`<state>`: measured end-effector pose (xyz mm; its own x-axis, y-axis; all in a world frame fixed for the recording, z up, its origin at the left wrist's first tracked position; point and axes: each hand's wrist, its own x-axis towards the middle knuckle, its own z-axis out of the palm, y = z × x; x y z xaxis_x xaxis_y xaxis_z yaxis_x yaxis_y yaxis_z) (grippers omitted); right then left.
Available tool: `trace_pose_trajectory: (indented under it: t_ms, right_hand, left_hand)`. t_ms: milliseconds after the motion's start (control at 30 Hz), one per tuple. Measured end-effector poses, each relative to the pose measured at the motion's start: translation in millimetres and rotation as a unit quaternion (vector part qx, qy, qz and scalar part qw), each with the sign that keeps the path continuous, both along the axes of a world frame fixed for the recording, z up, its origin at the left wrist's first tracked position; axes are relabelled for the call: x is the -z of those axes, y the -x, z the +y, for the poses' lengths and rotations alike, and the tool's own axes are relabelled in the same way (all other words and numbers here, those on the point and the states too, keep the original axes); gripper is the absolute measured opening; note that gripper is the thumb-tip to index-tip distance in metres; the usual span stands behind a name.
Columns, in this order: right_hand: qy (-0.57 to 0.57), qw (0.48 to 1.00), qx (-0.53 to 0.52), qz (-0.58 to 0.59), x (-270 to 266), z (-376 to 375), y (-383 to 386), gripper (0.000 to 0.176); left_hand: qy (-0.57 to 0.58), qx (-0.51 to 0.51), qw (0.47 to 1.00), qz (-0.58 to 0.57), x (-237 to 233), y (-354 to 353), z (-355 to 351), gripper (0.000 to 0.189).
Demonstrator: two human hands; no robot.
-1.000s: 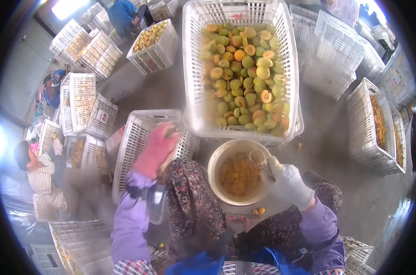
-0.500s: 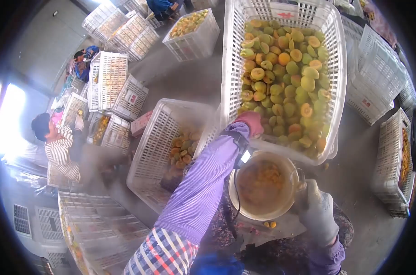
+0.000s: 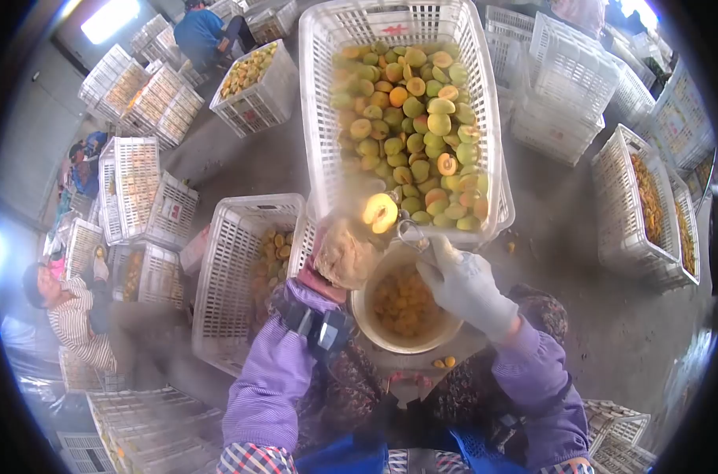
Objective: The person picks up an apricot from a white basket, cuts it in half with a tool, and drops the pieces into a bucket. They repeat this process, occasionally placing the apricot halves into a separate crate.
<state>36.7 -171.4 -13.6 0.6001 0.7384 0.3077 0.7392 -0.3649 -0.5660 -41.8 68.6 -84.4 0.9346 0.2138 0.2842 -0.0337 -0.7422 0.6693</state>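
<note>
Grey floor (image 3: 556,272) is flanked on both sides by white crates (image 3: 560,118), and at the left a co-worker in a striped top (image 3: 81,320) is seen beside some of them. One halved fruit (image 3: 380,212), its yellow cut face showing, is held at the fingertips of the gloved left hand (image 3: 341,257), above the far rim of a round pot (image 3: 406,346). Small orange pieces (image 3: 406,304) are contained in the pot. A ring-ended tool (image 3: 423,243) is gripped by the right hand (image 3: 465,280), in a pale glove; its ring is brought close to the fruit, though whether the two are touching cannot be told. Beyond the pot, a large crate (image 3: 318,118) is filled with green and orange fruit (image 3: 418,142); at the left, a second crate (image 3: 224,276) is partly filled.
</note>
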Motion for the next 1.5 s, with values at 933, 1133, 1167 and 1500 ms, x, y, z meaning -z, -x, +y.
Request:
trace_pose_trajectory:
  t_ms: [933,1133,1167,1500]
  right_hand:
    - [0.086,0.987,-0.073,0.115,24.5,38.8,10.8,0.057]
    - [0.016,0.967,-0.107,0.232,19.7,34.5,10.7,0.033]
    - [-0.032,0.965,-0.117,0.231,14.7,38.1,8.3,0.024]
    - [0.082,0.96,-0.083,0.254,18.9,31.8,11.6,0.029]
  left_hand:
    - [0.512,-0.077,0.847,-0.122,21.8,-5.6,-52.1,0.03]
    - [0.773,-0.018,0.632,-0.049,-48.7,-12.8,-55.3,0.037]
    - [0.729,-0.034,0.683,-0.028,-52.6,-17.2,-53.3,0.037]
    - [0.663,-0.01,0.749,-0.024,-48.0,-20.4,-64.4,0.037]
